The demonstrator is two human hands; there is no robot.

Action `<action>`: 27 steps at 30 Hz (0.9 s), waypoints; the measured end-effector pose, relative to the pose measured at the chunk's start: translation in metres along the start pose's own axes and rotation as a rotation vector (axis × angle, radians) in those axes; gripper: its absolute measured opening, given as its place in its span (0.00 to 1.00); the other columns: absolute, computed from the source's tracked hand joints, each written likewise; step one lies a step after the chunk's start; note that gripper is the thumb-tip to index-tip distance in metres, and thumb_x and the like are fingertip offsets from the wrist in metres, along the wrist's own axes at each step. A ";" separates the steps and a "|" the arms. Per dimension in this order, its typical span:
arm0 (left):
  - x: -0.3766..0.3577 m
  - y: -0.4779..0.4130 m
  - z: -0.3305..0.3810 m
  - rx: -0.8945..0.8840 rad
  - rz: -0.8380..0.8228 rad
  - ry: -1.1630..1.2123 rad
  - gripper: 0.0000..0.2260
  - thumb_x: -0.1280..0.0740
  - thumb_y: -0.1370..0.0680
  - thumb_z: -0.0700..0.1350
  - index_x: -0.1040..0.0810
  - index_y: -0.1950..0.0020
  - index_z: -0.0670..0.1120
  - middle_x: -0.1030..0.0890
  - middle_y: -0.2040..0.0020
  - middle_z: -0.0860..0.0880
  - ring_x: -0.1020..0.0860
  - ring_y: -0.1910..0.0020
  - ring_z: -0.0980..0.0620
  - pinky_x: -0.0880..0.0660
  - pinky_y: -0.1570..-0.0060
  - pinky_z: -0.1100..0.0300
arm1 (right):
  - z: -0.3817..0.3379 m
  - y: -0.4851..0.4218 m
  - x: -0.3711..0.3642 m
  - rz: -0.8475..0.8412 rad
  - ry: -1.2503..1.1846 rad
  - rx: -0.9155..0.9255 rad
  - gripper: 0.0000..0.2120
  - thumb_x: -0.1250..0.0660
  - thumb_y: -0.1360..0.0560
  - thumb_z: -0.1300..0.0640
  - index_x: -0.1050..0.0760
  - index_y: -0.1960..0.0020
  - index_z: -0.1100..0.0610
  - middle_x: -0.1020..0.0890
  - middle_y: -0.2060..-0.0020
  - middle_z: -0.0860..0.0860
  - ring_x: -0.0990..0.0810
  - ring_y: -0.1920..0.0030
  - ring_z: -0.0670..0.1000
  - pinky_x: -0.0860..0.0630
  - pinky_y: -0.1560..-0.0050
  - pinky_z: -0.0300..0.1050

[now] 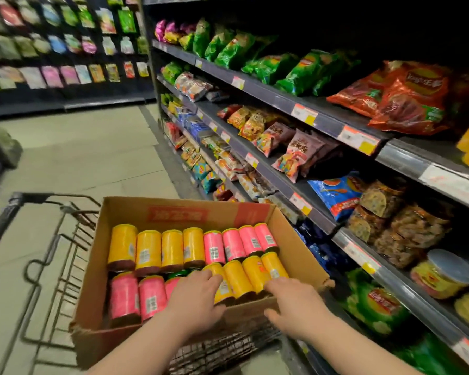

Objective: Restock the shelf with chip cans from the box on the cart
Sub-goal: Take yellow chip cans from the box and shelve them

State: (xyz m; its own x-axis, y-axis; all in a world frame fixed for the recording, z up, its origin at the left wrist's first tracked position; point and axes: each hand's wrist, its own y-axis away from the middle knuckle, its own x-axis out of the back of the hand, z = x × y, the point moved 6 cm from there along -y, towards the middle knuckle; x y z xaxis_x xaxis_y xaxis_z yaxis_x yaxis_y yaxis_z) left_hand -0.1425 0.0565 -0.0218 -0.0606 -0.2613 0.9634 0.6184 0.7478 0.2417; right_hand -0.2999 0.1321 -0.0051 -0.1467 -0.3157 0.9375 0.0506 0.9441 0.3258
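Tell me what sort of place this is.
Most likely a supermarket snack aisle: long shelves edged with price tags and stocked with chip bags, plus a wire cart carrying a cardboard box of chip cans.

Left hand (195, 296) and right hand (295, 301) touch yellow cans (238, 280) in the box (173, 212) on the cart (33, 197).

Me on cam: two bare hands + forearms.
L hand (194, 296) and R hand (293, 304) both bare, forearms (136, 345) bare right to the btm edge below them; anything worn further up is out of shot, nails too blurred to tell.
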 end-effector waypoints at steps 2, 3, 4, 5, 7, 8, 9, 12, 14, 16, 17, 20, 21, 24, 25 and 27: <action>-0.006 0.003 -0.017 0.026 -0.004 0.034 0.27 0.40 0.26 0.61 0.34 0.29 0.51 0.31 0.31 0.50 0.33 0.32 0.48 0.32 0.35 0.53 | -0.012 -0.009 -0.005 -0.033 -0.010 0.012 0.21 0.40 0.23 0.44 0.33 0.34 0.52 0.27 0.37 0.51 0.29 0.37 0.56 0.29 0.40 0.52; -0.008 0.004 -0.024 0.039 -0.011 0.049 0.27 0.40 0.25 0.61 0.35 0.29 0.52 0.32 0.31 0.50 0.33 0.32 0.49 0.33 0.35 0.53 | -0.016 -0.013 -0.006 -0.046 -0.009 0.014 0.21 0.40 0.23 0.45 0.33 0.34 0.52 0.27 0.38 0.51 0.29 0.37 0.56 0.29 0.40 0.52; -0.011 0.004 -0.029 0.050 -0.019 0.058 0.27 0.39 0.25 0.60 0.36 0.28 0.52 0.32 0.30 0.50 0.34 0.32 0.49 0.33 0.34 0.53 | -0.019 -0.017 -0.009 -0.057 -0.005 0.015 0.21 0.40 0.23 0.44 0.33 0.34 0.52 0.27 0.38 0.51 0.29 0.37 0.56 0.29 0.40 0.52; -0.013 0.005 -0.034 0.062 -0.025 0.065 0.27 0.39 0.25 0.60 0.36 0.28 0.52 0.33 0.30 0.50 0.34 0.32 0.49 0.34 0.34 0.53 | -0.020 -0.021 -0.011 -0.069 0.000 0.014 0.21 0.40 0.23 0.44 0.33 0.34 0.51 0.27 0.38 0.51 0.29 0.37 0.56 0.29 0.40 0.52; -0.015 0.006 -0.040 0.080 -0.031 0.074 0.28 0.39 0.24 0.59 0.38 0.26 0.52 0.34 0.29 0.50 0.35 0.31 0.49 0.35 0.33 0.53 | -0.020 -0.027 -0.014 -0.087 0.002 0.010 0.21 0.40 0.24 0.44 0.32 0.34 0.51 0.26 0.39 0.51 0.28 0.38 0.56 0.28 0.41 0.52; -0.017 0.005 -0.043 0.089 -0.033 0.083 0.28 0.39 0.24 0.59 0.39 0.26 0.52 0.34 0.29 0.50 0.35 0.31 0.49 0.35 0.33 0.53 | -0.019 -0.033 -0.016 -0.093 0.004 0.012 0.20 0.40 0.24 0.45 0.32 0.34 0.51 0.26 0.39 0.50 0.28 0.38 0.55 0.28 0.42 0.52; -0.017 0.005 -0.046 0.097 -0.037 0.097 0.28 0.39 0.24 0.59 0.39 0.26 0.52 0.34 0.29 0.50 0.35 0.31 0.49 0.35 0.32 0.54 | -0.018 -0.039 -0.017 -0.098 0.001 0.017 0.20 0.40 0.24 0.45 0.32 0.34 0.51 0.26 0.38 0.50 0.28 0.38 0.55 0.27 0.42 0.52; -0.020 0.002 -0.057 0.140 -0.052 0.147 0.28 0.39 0.24 0.59 0.39 0.26 0.52 0.34 0.28 0.50 0.35 0.30 0.50 0.35 0.32 0.54 | -0.017 -0.061 -0.019 -0.121 -0.027 0.043 0.22 0.39 0.24 0.45 0.33 0.32 0.49 0.27 0.37 0.49 0.28 0.37 0.53 0.28 0.41 0.50; -0.020 -0.001 -0.067 0.181 -0.055 0.145 0.28 0.39 0.24 0.58 0.39 0.26 0.52 0.34 0.28 0.50 0.35 0.30 0.50 0.34 0.33 0.54 | -0.019 -0.078 -0.023 -0.142 -0.048 0.069 0.23 0.38 0.24 0.45 0.34 0.31 0.49 0.27 0.36 0.48 0.28 0.37 0.52 0.28 0.40 0.50; -0.021 -0.006 -0.076 0.222 -0.071 0.147 0.28 0.39 0.23 0.58 0.40 0.25 0.51 0.35 0.27 0.50 0.36 0.29 0.49 0.36 0.32 0.54 | -0.021 -0.096 -0.027 -0.167 -0.049 0.091 0.23 0.38 0.24 0.45 0.34 0.31 0.49 0.27 0.35 0.48 0.28 0.36 0.52 0.28 0.40 0.49; -0.022 -0.009 -0.079 0.238 -0.085 0.152 0.28 0.39 0.23 0.57 0.40 0.25 0.51 0.36 0.27 0.49 0.36 0.29 0.49 0.36 0.32 0.54 | -0.021 -0.105 -0.029 -0.178 -0.046 0.099 0.23 0.38 0.24 0.45 0.34 0.31 0.49 0.27 0.35 0.48 0.28 0.36 0.53 0.28 0.40 0.49; -0.028 -0.023 -0.085 0.277 -0.139 0.140 0.27 0.38 0.23 0.57 0.38 0.26 0.50 0.35 0.28 0.49 0.35 0.30 0.48 0.35 0.33 0.52 | -0.017 -0.132 -0.035 -0.218 -0.034 0.124 0.22 0.38 0.25 0.46 0.33 0.32 0.49 0.27 0.36 0.49 0.27 0.36 0.53 0.28 0.41 0.48; -0.031 -0.029 -0.086 0.288 -0.157 0.135 0.27 0.38 0.23 0.56 0.38 0.26 0.50 0.33 0.29 0.48 0.34 0.31 0.48 0.35 0.34 0.52 | -0.014 -0.141 -0.038 -0.235 -0.028 0.129 0.22 0.38 0.25 0.46 0.32 0.33 0.50 0.27 0.36 0.49 0.27 0.36 0.53 0.28 0.40 0.48; -0.045 -0.049 -0.087 0.312 -0.224 0.144 0.25 0.39 0.24 0.56 0.35 0.29 0.49 0.30 0.34 0.47 0.31 0.35 0.46 0.32 0.37 0.51 | -0.004 -0.162 -0.054 -0.313 -0.013 0.120 0.23 0.38 0.25 0.47 0.33 0.32 0.51 0.27 0.35 0.50 0.28 0.35 0.54 0.30 0.37 0.49; -0.050 -0.055 -0.086 0.323 -0.248 0.149 0.25 0.39 0.25 0.56 0.35 0.30 0.49 0.30 0.34 0.47 0.31 0.35 0.45 0.31 0.38 0.51 | 0.001 -0.168 -0.060 -0.341 -0.018 0.112 0.23 0.38 0.26 0.47 0.33 0.32 0.51 0.28 0.34 0.50 0.28 0.35 0.54 0.29 0.37 0.49; -0.061 -0.067 -0.085 0.344 -0.300 0.167 0.25 0.39 0.25 0.57 0.35 0.30 0.49 0.30 0.35 0.47 0.30 0.35 0.44 0.30 0.39 0.50 | 0.009 -0.179 -0.073 -0.390 -0.029 0.091 0.24 0.37 0.26 0.47 0.33 0.31 0.51 0.28 0.34 0.51 0.28 0.35 0.55 0.28 0.39 0.48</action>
State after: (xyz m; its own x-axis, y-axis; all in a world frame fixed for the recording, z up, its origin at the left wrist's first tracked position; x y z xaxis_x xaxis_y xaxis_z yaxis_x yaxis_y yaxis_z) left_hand -0.1133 -0.0294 -0.1065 -0.0525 -0.5692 0.8205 0.2958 0.7759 0.5572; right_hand -0.3076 -0.0135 -0.1328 -0.1658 -0.6508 0.7410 -0.1023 0.7587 0.6434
